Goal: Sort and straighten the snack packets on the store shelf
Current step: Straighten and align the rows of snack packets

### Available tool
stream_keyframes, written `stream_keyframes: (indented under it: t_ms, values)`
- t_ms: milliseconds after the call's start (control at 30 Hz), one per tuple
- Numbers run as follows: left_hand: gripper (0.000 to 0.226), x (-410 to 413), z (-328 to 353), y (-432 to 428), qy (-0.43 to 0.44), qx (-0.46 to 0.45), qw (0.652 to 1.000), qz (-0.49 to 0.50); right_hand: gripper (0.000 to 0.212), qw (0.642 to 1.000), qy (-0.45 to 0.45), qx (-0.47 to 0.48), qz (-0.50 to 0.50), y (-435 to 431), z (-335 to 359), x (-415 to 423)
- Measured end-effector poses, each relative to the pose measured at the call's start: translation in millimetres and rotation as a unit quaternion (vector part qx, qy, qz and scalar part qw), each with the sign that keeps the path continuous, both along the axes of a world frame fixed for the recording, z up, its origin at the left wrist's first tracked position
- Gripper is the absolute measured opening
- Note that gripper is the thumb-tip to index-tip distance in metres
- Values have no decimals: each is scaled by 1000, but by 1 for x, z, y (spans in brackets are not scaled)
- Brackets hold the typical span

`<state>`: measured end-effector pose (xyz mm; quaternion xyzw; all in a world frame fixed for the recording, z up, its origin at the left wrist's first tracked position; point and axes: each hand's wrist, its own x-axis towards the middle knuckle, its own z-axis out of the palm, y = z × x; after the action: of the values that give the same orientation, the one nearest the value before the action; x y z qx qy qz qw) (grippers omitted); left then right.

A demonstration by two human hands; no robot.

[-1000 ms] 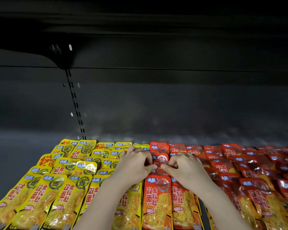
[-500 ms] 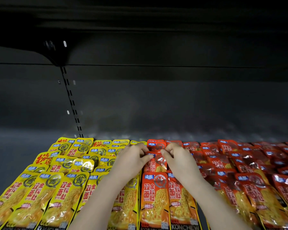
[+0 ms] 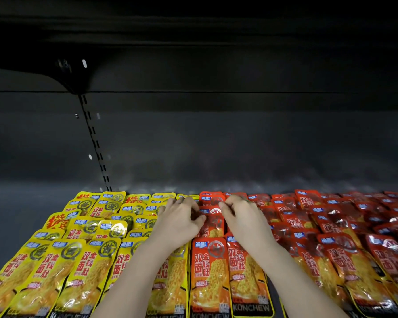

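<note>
Red in colour, the snack packet (image 3: 213, 220) pinched by the curled fingers of left hand (image 3: 180, 218) and right hand (image 3: 241, 216) lies on the shelf (image 3: 21, 210) beside the yellow packets (image 3: 94, 226); both hands have advanced rearward along its row, so the front appears straightened.

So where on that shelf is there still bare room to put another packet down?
Bare shelf lies left of the yellow packets, and a narrow strip runs behind all rows up to the back wall. Those and the red packets crowd the front, overlapping.
</note>
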<state>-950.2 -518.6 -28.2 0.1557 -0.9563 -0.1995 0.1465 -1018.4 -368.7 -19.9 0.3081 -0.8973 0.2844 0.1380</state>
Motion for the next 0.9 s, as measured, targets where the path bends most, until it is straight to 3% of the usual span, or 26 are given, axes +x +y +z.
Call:
stream_keyframes:
  t_ms: [167,333,633,900]
  values:
    - [19,2,3,2,92,-6,994,-61,34,989,0,132,61,10,14,18]
    - [21,3,-1,1,49,-26,993,-102,50,966,5,249,74,14,5,36]
    - [27,1,-1,-2,25,0,993,-111,19,987,-64,130,67,5,-1,26]
    - [16,1,-3,-2,66,37,992,-101,20,996,-54,56,52,4,-15,24]
